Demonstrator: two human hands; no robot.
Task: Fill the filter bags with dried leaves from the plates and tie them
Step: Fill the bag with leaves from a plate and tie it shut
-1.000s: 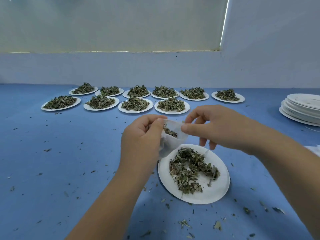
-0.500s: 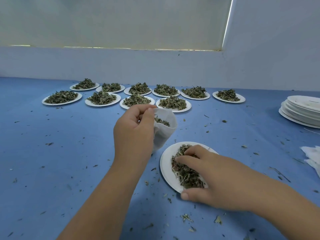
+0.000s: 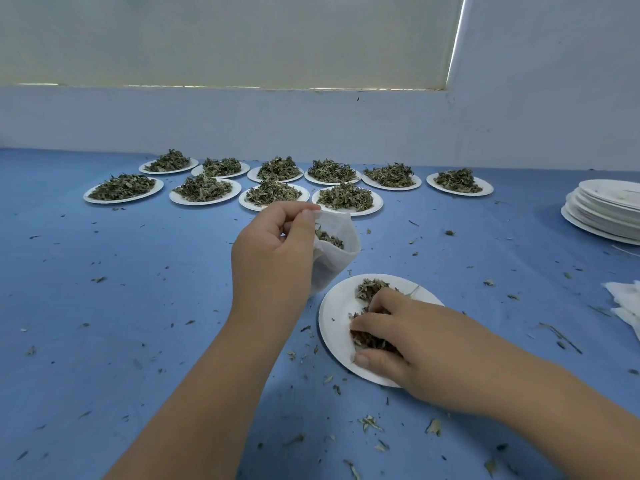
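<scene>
Since a second ago our right hand (image 3: 426,344) has dropped from the bag mouth onto the round white paper plate (image 3: 334,320) nearest us; our left hand (image 3: 273,251) barely shifted. Closest in, loose leaf crumbs (image 3: 369,422) litter the blue table cover (image 3: 138,306), so spills do happen here.

On the plate, the right-hand fingers are curled into the dried green leaves (image 3: 372,289), clawing up a clump, with the thumb lying along the near rim. Risk one: the plate is light paper, so we judge a raking pull may drag it or flip its edge. Risk two: a big brittle clump sheds on the way up.

Just behind and left of the plate, our left hand pinches the rim of the small white mesh filter bag (image 3: 337,261) between thumb and forefinger. The mouth gapes toward the right, with some leaves already inside. We cannot tell whether its bottom touches the table. Only one side is held, so the mouth could sag shut, or the bag could tip and dump its load. A missed drop lands on the table.

Further back, ten more white plates heaped with leaves (image 3: 204,192) sit in two rows, untouched. Far right: a stack of empty white plates (image 3: 609,209), and a heap of white fabric pieces (image 3: 627,306) at the frame edge, likely spare bags.
</scene>
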